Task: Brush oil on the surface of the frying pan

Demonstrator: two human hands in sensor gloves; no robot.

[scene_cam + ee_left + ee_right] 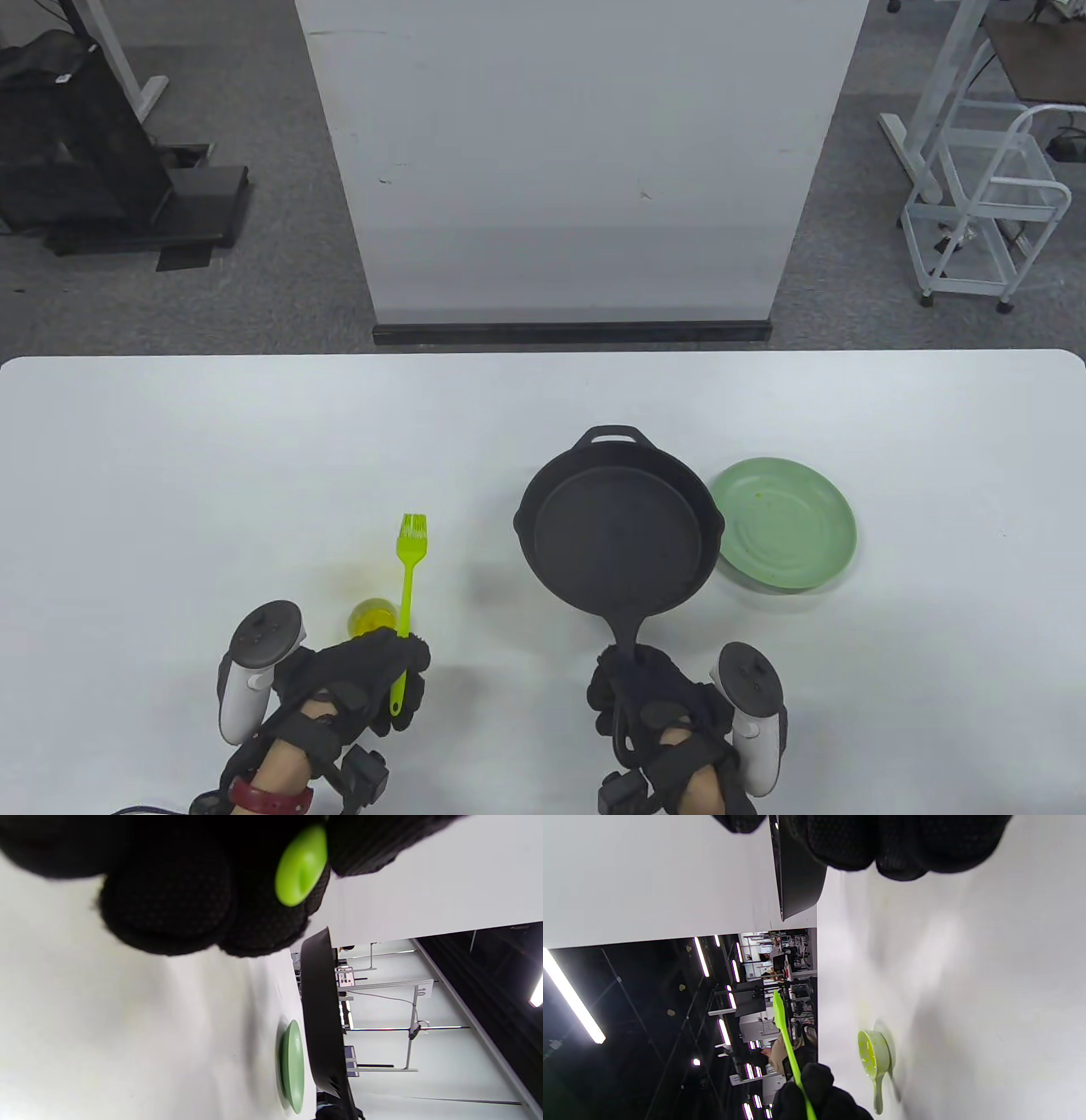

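A: Where do things stand?

B: The left hand [365, 679] grips the brush [408, 577] by its handle, bristles up and away, above the oil cup [372, 617]. The right hand [653, 696] holds the pan [619, 531] by its handle, lifted off the tabletop [212, 475] beside the plate [785, 535].

A: How should the next bit go?

B: I'd load the bristles in the cup first, then keep the pan level and steady while sweeping across its floor, edge to edge.

A pale green plate [785, 524] (speckled with yellow) sits on the white table [170, 475].
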